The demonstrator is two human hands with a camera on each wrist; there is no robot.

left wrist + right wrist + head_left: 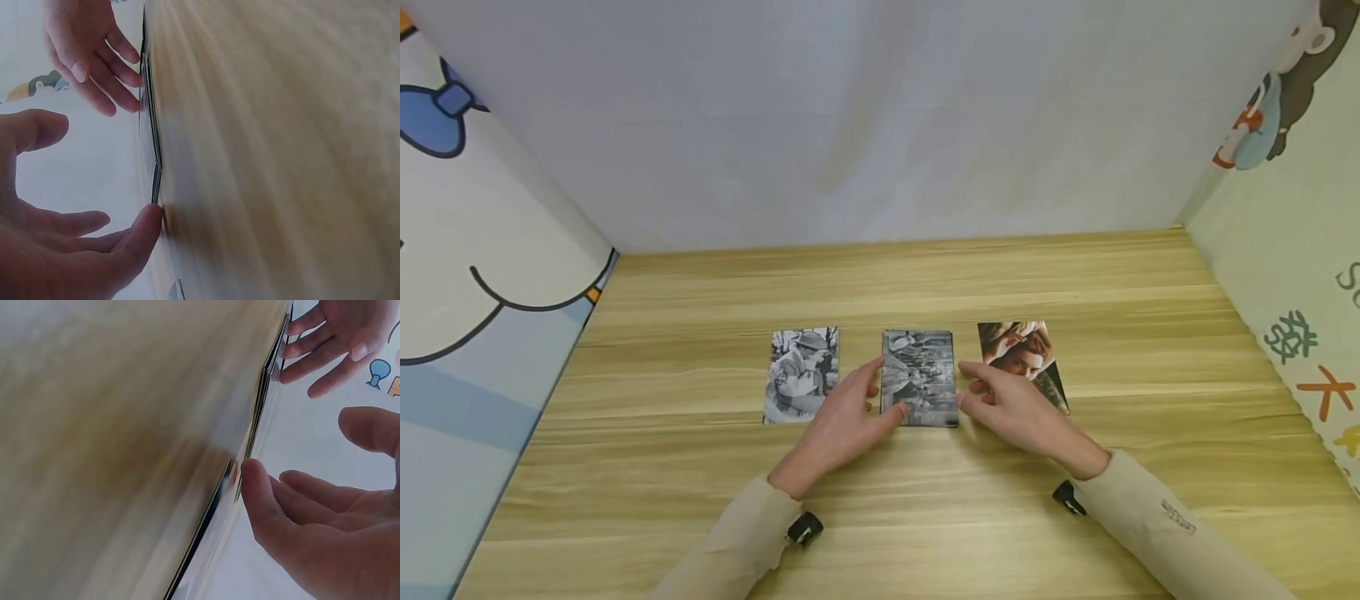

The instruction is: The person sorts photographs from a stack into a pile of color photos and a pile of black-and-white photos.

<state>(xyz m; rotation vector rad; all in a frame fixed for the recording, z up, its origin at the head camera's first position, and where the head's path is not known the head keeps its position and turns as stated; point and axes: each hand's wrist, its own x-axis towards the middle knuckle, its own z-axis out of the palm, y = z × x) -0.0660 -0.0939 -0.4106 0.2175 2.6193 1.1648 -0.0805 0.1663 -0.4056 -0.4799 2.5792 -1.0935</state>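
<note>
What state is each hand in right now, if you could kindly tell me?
Left hand: open, holding nothing, at the left edge of the middle picture stack.
Right hand: open, holding nothing, beside the stack's right edge.

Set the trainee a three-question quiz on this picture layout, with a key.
1. Multiple choice: seen from the head view, which place holds the print in colour?
A) left
B) middle
C) right
2. True or false: the middle stack lies between the left hand and the right hand.
3. Short answer: counting the stack as one, how many separate places on the table hold pictures?

Key
1. C: the colour picture is on the right.
2. True.
3. Three: the left picture, the middle stack and the colour picture.
</note>
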